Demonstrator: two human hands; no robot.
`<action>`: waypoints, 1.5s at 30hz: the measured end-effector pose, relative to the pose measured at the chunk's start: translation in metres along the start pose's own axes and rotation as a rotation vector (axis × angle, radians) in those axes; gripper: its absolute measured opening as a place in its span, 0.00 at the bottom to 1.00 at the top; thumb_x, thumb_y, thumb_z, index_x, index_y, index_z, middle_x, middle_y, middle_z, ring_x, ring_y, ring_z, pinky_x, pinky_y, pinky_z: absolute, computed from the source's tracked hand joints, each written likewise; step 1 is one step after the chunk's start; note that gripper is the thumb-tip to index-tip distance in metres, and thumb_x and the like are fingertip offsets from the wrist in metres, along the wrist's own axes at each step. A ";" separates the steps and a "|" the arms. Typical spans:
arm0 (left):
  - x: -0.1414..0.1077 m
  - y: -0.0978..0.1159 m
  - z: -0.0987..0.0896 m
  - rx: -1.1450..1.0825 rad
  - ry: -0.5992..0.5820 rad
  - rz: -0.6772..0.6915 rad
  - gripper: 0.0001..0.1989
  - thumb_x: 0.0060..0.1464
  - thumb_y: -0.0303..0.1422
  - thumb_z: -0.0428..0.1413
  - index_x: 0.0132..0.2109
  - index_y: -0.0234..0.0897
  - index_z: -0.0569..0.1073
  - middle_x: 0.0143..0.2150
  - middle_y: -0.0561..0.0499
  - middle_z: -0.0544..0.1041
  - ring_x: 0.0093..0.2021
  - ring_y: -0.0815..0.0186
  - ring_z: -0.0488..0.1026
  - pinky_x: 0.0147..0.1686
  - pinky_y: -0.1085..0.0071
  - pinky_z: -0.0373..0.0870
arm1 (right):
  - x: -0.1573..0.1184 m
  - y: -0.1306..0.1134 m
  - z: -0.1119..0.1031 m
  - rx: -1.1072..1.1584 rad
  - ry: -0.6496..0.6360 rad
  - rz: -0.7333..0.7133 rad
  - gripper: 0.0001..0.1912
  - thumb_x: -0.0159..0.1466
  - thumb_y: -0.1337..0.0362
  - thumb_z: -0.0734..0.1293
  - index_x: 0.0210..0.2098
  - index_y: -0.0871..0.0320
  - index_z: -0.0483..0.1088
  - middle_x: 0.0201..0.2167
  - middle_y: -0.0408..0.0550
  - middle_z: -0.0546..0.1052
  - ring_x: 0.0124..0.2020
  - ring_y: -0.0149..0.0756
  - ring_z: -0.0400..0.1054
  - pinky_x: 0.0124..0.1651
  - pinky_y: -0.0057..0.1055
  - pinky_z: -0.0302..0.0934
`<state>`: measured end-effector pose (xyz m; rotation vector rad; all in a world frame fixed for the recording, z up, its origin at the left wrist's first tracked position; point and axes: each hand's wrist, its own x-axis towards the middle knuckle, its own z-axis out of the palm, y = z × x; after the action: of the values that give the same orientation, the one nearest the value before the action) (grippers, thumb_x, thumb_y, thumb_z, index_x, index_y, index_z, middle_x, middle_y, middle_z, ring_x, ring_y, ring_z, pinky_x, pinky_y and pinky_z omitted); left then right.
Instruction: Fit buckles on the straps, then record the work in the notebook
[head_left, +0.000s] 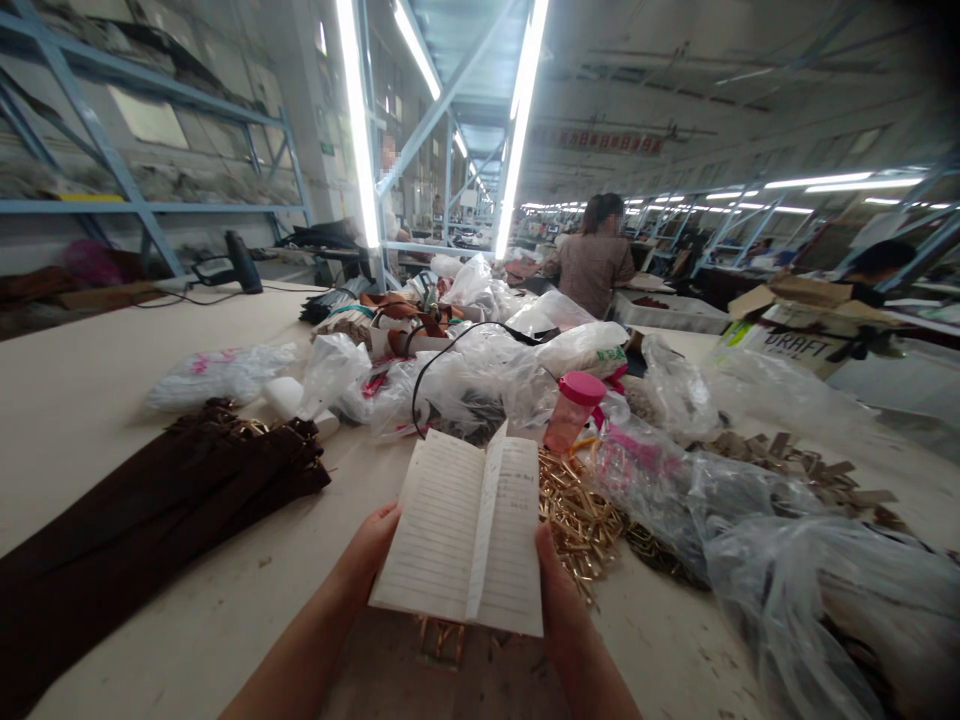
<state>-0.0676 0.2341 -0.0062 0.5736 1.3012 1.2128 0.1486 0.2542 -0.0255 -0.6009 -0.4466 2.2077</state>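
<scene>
Notebook [465, 530], lined, open, at 6 o'clock in your view: your left hand [365, 560] grips its left edge, your right hand [559, 610] its right edge. From the notebook: brass fittings [577, 525] just beside it at 2 o'clock, pink-capped bottle [571, 410] at 1 o'clock, brown straps [150, 510] at 9 o'clock, plastic bags [480, 375] heaped at 12 o'clock on the table [150, 340]. Farther off: seated co-worker [592, 265] at 12 o'clock, carton [806, 320] at 2 o'clock.

Handwriting in the notebook [511, 530] too small to read; forearms [296, 665] cut off below
</scene>
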 end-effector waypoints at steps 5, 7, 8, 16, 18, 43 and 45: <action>0.001 0.000 0.000 -0.026 0.012 0.004 0.10 0.44 0.34 0.59 0.34 0.30 0.76 0.26 0.47 0.78 0.27 0.61 0.74 0.28 0.70 0.69 | 0.001 0.001 -0.002 0.010 -0.003 0.017 0.30 0.55 0.44 0.65 0.47 0.62 0.71 0.47 0.55 0.75 0.56 0.44 0.61 0.60 0.44 0.51; 0.001 0.000 0.000 -0.038 0.007 -0.007 0.10 0.45 0.33 0.59 0.34 0.30 0.76 0.27 0.46 0.79 0.27 0.60 0.74 0.28 0.69 0.70 | 0.001 0.001 -0.002 0.024 0.005 0.002 0.30 0.55 0.45 0.65 0.47 0.62 0.70 0.48 0.54 0.74 0.56 0.44 0.61 0.59 0.44 0.52; 0.000 0.001 0.001 -0.045 0.009 -0.014 0.10 0.45 0.33 0.59 0.35 0.30 0.76 0.27 0.46 0.79 0.27 0.60 0.74 0.28 0.69 0.70 | 0.002 0.000 -0.002 0.033 0.010 -0.006 0.29 0.56 0.46 0.65 0.48 0.62 0.70 0.48 0.54 0.74 0.56 0.44 0.61 0.59 0.43 0.52; 0.000 -0.001 -0.001 -0.158 -0.074 -0.032 0.13 0.46 0.32 0.58 0.41 0.30 0.75 0.33 0.44 0.79 0.30 0.56 0.76 0.31 0.64 0.72 | 0.001 -0.003 0.004 0.120 0.100 -0.003 0.21 0.57 0.54 0.67 0.43 0.64 0.72 0.43 0.53 0.77 0.51 0.43 0.67 0.56 0.43 0.58; 0.001 -0.002 -0.001 -0.187 -0.089 -0.045 0.13 0.46 0.31 0.58 0.41 0.30 0.75 0.33 0.43 0.79 0.31 0.55 0.76 0.32 0.63 0.72 | 0.001 -0.006 0.006 0.145 0.150 -0.014 0.16 0.59 0.59 0.66 0.42 0.63 0.73 0.41 0.52 0.78 0.48 0.42 0.69 0.55 0.43 0.60; -0.004 -0.003 0.001 -0.336 -0.211 -0.060 0.11 0.48 0.30 0.58 0.40 0.31 0.75 0.34 0.44 0.79 0.34 0.55 0.76 0.37 0.61 0.72 | -0.002 -0.019 0.002 0.242 0.133 0.072 0.20 0.63 0.54 0.58 0.35 0.61 0.75 0.34 0.49 0.80 0.39 0.38 0.74 0.56 0.40 0.58; -0.004 -0.002 0.002 -0.344 -0.210 -0.070 0.11 0.48 0.30 0.58 0.40 0.31 0.75 0.34 0.44 0.79 0.34 0.55 0.76 0.37 0.61 0.72 | -0.002 -0.019 0.001 0.256 0.138 0.076 0.21 0.64 0.53 0.57 0.35 0.61 0.75 0.34 0.50 0.80 0.39 0.38 0.74 0.56 0.40 0.57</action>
<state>-0.0646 0.2298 -0.0062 0.3903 0.9040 1.2479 0.1606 0.2644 -0.0151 -0.6340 -0.0684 2.2315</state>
